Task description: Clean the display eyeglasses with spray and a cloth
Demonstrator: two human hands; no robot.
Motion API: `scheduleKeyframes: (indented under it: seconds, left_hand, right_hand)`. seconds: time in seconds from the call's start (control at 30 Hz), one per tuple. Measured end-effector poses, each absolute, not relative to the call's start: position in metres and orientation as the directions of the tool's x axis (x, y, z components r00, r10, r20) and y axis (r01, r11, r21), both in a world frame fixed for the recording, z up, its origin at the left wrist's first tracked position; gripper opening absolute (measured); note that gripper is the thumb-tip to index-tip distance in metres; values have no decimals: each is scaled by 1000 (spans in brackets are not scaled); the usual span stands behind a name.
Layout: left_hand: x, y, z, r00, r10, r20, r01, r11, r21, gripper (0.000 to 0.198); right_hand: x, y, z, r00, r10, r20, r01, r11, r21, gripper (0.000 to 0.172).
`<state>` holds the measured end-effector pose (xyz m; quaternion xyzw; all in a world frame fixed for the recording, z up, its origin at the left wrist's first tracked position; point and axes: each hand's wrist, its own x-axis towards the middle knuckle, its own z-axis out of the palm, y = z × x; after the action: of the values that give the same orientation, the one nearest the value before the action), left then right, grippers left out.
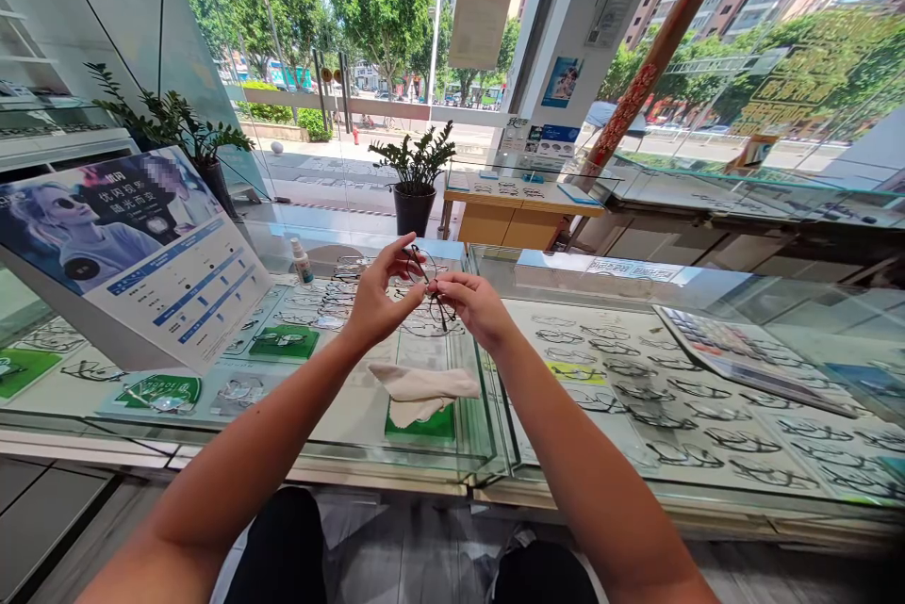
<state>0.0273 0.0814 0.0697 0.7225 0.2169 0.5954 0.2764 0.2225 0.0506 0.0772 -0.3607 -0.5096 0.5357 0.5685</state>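
Above the glass display case, my left hand (387,298) and my right hand (468,302) hold a dark thin-framed pair of eyeglasses (436,306) between them. The fingers of my left hand curve round one lens side, with the thumb near the bridge. My right hand pinches the frame near its middle with thumb and fingers. The glasses are tilted, one lens above the other. A crumpled beige cloth (424,389) lies on the glass top below my hands. Beyond my left hand stands a small white spray bottle (301,261).
Rows of eyeglasses (626,367) lie inside the glass case (495,453). A large printed sign (170,274) stands at left, and a flat tablet-like board (749,359) lies at right. Past the counter are a potted plant (414,199) and a wooden table (519,222).
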Motion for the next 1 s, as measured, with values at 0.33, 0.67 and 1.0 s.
scheduleKeyframes:
  seconds: [0.33,0.67,1.0]
  left_hand:
    - [28,70,82,109,619,778,225,-778,587,17]
    - [30,76,74,110,801,589,129,-599,790,32]
    - [17,100,67,55,783,620,363,-594,718,26]
  right_hand:
    - [223,61,65,213,916,339,-84,363,-928,28]
    - [205,35,74,74,668,741,359,675,-645,17]
    - [262,79,54,475,821,318,14,355,-935,58]
